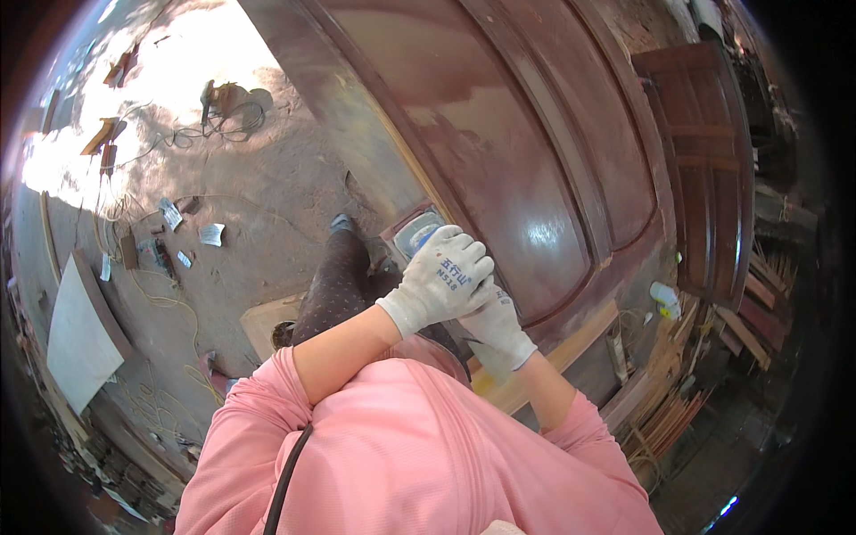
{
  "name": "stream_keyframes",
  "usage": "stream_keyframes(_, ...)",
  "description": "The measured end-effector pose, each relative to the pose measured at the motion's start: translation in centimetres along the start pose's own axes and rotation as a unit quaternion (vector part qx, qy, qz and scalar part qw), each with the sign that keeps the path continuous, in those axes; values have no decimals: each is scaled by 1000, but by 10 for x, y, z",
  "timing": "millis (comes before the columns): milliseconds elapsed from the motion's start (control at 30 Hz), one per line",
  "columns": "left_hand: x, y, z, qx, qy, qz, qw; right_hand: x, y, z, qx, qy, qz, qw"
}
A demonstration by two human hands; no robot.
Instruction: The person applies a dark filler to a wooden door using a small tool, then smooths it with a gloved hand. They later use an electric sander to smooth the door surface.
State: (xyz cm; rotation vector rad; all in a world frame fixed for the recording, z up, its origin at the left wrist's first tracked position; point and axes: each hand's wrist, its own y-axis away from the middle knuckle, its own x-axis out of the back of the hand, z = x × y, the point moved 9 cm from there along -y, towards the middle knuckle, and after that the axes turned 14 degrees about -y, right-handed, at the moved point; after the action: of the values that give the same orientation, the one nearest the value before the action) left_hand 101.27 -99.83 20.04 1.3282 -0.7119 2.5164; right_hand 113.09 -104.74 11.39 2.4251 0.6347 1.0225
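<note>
My left hand [439, 278], in a white knitted glove with blue print, is closed over a sander [417, 234]. The tool's flat, squarish front end and a bit of blue show past the fingers. It rests on the pale wooden edge of a large reddish-brown panelled door [481, 134]. Against the left hand, and partly behind it, my right hand [501, 328] is closed in a matching glove. Its fingers are mostly hidden, and so is the rear of the sander that both hands appear to grip.
Another brown panelled piece [704, 178] stands at the right, near a white bottle [665, 300] and stacked wood strips [669, 419]. On the floor at left lie a corded power tool [209, 102], loose cables, paper scraps [211, 234] and a pale board [82, 334]. A dark cord [290, 473] crosses my pink top.
</note>
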Motion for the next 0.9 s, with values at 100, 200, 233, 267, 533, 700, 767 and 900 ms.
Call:
stream_keyframes(100, 21, -17, -39, 48, -20, 6, 999, -4, -29, -39, 40, -28, 25, 999)
stream_keyframes(200, 55, -39, -105, 96, -85, 46, 991, -14, -88, -90, 70, -56, 18, 996)
stream_keyframes(233, 68, -45, -130, 103, -79, 67, 989, -15, -110, -115, 53, -54, 0, 997)
stream_keyframes(267, 81, -52, -156, 109, -73, 87, 988, -17, -131, -138, 36, -53, -17, 998)
stream_keyframes(533, 174, -107, -369, 137, -159, 102, 972, -35, -302, -316, 111, -31, 12, 993)
stream_keyframes(700, 231, -135, -491, 80, -280, 177, 940, -52, -412, -425, 187, -29, 8, 982)
stream_keyframes(767, 251, -150, -546, 174, -221, 141, 949, -56, -440, -460, 194, -13, -1, 981)
stream_keyframes(900, 252, -151, -554, 179, -199, 157, 951, -65, -461, -452, 161, -28, -13, 986)
